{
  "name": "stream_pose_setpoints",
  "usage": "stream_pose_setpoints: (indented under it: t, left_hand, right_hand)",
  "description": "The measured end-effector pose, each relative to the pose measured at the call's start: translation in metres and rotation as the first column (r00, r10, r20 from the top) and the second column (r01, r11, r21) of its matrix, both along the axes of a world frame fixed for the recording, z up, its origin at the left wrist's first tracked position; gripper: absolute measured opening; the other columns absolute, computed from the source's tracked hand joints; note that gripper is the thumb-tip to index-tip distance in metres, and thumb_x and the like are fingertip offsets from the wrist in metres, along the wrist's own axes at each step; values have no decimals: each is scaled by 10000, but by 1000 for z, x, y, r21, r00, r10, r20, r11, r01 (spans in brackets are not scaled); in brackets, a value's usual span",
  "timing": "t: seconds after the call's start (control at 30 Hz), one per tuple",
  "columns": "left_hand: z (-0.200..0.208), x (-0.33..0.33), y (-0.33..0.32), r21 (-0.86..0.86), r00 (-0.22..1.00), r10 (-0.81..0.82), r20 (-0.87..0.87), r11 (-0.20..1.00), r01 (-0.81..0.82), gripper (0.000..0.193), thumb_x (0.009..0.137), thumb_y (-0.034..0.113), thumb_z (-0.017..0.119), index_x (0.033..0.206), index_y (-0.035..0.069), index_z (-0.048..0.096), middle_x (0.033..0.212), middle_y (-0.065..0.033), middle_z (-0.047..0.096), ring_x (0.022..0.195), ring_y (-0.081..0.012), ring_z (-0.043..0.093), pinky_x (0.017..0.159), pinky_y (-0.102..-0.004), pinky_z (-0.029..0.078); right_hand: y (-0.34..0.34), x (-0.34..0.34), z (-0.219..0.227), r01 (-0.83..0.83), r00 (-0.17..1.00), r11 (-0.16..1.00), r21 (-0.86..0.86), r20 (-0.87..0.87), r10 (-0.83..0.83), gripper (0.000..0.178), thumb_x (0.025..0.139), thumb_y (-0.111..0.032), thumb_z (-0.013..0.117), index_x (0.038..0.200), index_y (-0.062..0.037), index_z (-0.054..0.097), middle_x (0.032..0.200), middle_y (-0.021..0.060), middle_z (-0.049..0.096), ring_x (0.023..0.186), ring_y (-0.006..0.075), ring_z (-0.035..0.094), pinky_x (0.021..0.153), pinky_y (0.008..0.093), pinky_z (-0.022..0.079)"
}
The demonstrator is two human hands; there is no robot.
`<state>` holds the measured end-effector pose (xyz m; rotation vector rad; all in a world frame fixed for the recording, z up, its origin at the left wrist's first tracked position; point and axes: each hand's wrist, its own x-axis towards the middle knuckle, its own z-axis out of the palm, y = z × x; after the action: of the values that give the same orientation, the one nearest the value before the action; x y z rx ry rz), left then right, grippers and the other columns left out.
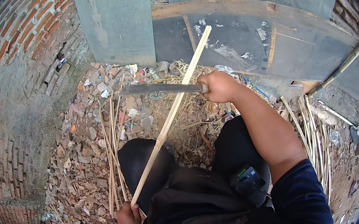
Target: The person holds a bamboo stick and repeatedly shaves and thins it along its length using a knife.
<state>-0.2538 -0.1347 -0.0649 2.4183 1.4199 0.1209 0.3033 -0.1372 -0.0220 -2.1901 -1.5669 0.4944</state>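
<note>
A long, pale bamboo strip (pixel 172 116) slants across the view, from low on the left up to the far middle. Its near end is gripped by my left hand (pixel 128 216), fingers wrapped round it beside my left thigh. My right hand (pixel 220 86) is closed on the handle of a machete (pixel 152 88), whose dark blade points left. The blade crosses over the strip in its upper half; whether it touches the strip I cannot tell. Thin shavings (pixel 191 133) lie on the ground beneath.
Loose bamboo strips (pixel 112 151) lie on the left, with another bundle (pixel 311 127) on the right. Rubble (pixel 79 169) covers the ground. A brick wall (pixel 10 88) stands left, worn boards (pixel 233 38) ahead. A pole (pixel 344 65) leans at far right.
</note>
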Motion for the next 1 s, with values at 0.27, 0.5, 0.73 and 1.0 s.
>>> stream_pose_setpoints:
  t: [0.27, 0.5, 0.73, 1.0]
  left_hand:
    - [2, 5, 2, 18, 999, -19, 46, 1000, 18, 330, 966, 290, 642, 799, 28, 529, 634, -241, 588, 603, -493, 609, 524, -540, 454]
    - [8, -2, -1, 42, 996, -64, 68, 997, 61, 305, 968, 268, 641, 808, 31, 533, 617, -230, 576, 576, -473, 609, 507, -522, 457]
    - [17, -19, 3, 38, 992, -95, 81, 995, 92, 270, 974, 259, 630, 828, 42, 560, 574, -196, 562, 550, -452, 606, 493, -506, 457]
    - [12, -42, -4, 136, 995, -64, 79, 989, 53, 319, 1005, 276, 544, 784, 48, 521, 545, -173, 549, 519, -441, 590, 476, -496, 453]
  right_hand:
    - [0, 29, -30, 278, 957, 960, -6, -82, -278, 185, 806, -175, 678, 958, -69, 691, 949, 205, 726, 954, 385, 690, 865, 474, 535]
    - [-2, 19, -19, -14, 993, 998, 59, 116, 7, 288, 833, -222, 726, 1052, -37, 697, 890, 225, 708, 887, 403, 688, 808, 481, 534]
    - [-5, 33, -31, 279, 955, 955, 98, -136, -265, 246, 790, -200, 716, 1002, -77, 700, 921, 193, 724, 914, 401, 690, 820, 479, 548]
    - [0, 5, -3, -17, 994, 982, -190, 106, 38, 284, 758, -176, 702, 1026, -83, 714, 974, 178, 733, 975, 378, 695, 859, 473, 559]
